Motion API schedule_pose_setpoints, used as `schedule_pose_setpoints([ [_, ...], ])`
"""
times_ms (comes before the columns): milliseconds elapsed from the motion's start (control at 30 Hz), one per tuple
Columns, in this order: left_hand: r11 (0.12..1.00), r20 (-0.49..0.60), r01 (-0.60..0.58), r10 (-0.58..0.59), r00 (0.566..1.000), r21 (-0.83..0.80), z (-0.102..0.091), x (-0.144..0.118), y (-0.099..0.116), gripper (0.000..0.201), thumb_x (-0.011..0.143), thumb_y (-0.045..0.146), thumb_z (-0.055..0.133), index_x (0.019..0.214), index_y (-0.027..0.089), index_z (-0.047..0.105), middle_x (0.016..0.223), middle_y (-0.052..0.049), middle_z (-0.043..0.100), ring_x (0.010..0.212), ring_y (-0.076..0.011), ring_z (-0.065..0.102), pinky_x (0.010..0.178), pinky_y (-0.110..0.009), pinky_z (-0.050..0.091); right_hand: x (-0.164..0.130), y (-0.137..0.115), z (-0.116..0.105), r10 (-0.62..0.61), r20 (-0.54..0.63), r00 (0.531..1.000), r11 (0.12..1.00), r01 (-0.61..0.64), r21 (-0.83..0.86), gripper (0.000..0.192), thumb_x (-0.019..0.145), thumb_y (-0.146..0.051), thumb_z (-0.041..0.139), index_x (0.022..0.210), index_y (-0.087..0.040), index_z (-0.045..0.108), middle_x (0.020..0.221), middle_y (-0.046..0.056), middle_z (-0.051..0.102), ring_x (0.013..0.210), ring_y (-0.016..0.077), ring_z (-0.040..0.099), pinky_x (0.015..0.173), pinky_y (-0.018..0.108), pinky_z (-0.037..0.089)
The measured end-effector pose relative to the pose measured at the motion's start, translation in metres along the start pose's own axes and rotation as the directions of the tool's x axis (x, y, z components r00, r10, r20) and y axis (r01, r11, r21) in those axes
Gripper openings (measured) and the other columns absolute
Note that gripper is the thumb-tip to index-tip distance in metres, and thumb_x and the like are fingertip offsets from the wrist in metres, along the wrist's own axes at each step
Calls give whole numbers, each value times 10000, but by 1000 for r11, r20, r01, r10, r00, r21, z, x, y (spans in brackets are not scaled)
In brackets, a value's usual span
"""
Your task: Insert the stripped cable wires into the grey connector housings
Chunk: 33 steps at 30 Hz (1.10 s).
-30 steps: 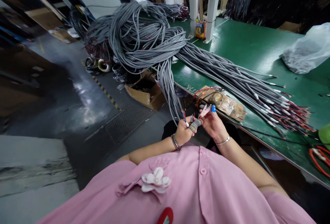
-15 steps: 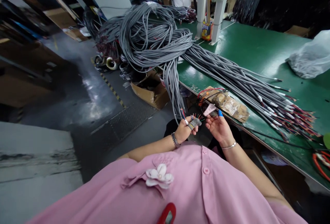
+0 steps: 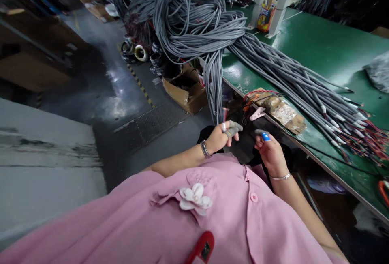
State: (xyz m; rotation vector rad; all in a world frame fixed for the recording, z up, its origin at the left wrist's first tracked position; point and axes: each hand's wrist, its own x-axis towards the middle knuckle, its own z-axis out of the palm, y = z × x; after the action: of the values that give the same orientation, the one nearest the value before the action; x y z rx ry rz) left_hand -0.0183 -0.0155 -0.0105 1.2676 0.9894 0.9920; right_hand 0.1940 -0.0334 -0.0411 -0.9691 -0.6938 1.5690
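The cable end (image 3: 224, 119) in my grasp is one strand of a grey bundle (image 3: 214, 85) that hangs down over the near edge of the green bench (image 3: 306, 49). The jacket is grey; the stripped tip shows red and blue conductors above a short white sleeve.

My left hand (image 3: 220, 137) is clenched on that tip, pinching it between the thumb and the taped fingertips (image 3: 232, 128), so the tip stands just above my knuckles, below the bench edge. My right hand (image 3: 270, 152) sits just right of the left one, apart from the cable; its fingers are curled, one with a blue cap (image 3: 265, 136), and I cannot tell whether it holds anything.

A pink clip-like part (image 3: 257, 114) lies at the bench edge just above my right hand, beside a brown taped block (image 3: 281, 112) with red wires.

Left of the bench, on the floor, an open cardboard box (image 3: 186, 91) sits under the hanging bundle; its contents are too dark to identify. More grey cables (image 3: 304, 89) lie across the bench top, their coloured ends fanned out at the right.
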Motion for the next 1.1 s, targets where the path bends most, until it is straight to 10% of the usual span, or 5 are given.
schedule_pose_setpoints([
  [133, 956, 226, 23, -93, 970, 291, 9, -13, -15, 172, 827, 286, 543, 775, 144, 624, 625, -5, 626, 408, -67, 479, 415, -180, 344, -23, 1, 11, -42, 116, 992, 963, 71, -259, 230, 777, -284, 715, 997, -219, 700, 720, -3, 606, 591, 106, 481, 551, 240, 429],
  [300, 870, 274, -163, 34, 961, 465, 12, -21, -20, 121, 739, 132, 517, 755, 173, 630, 654, 1, 642, 558, -117, 548, 524, -206, 388, -40, -6, 32, 27, 284, 958, 941, 71, -330, 319, 697, -275, 792, 991, -237, 671, 728, -5, 627, 613, 130, 515, 525, 243, 416],
  [467, 788, 241, -236, 115, 964, 569, 12, -27, -18, 189, 654, 92, 563, 779, 192, 663, 651, -8, 645, 576, -142, 558, 525, -226, 379, -35, -9, 47, -150, 196, 969, 897, 217, -385, 179, 686, -281, 797, 803, -219, 676, 640, -22, 591, 549, 115, 473, 507, 246, 397],
  [767, 976, 391, 204, -160, 906, -74, 7, -29, -4, 355, 787, 471, 649, 858, 124, 624, 731, -75, 682, 598, -149, 660, 542, -236, 515, -21, -22, 51, -46, 287, 957, 895, 167, -414, 143, 757, -339, 731, 808, -209, 701, 692, -7, 638, 599, 121, 528, 554, 249, 427],
  [1100, 955, 87, 158, -140, 986, -250, 15, -21, -6, 347, 762, 454, 676, 763, 114, 604, 684, -58, 673, 550, -142, 654, 463, -207, 473, -21, -13, 46, -231, 169, 958, 840, 284, -462, 112, 774, -335, 717, 790, -226, 698, 713, -4, 643, 624, 134, 508, 606, 272, 425],
])
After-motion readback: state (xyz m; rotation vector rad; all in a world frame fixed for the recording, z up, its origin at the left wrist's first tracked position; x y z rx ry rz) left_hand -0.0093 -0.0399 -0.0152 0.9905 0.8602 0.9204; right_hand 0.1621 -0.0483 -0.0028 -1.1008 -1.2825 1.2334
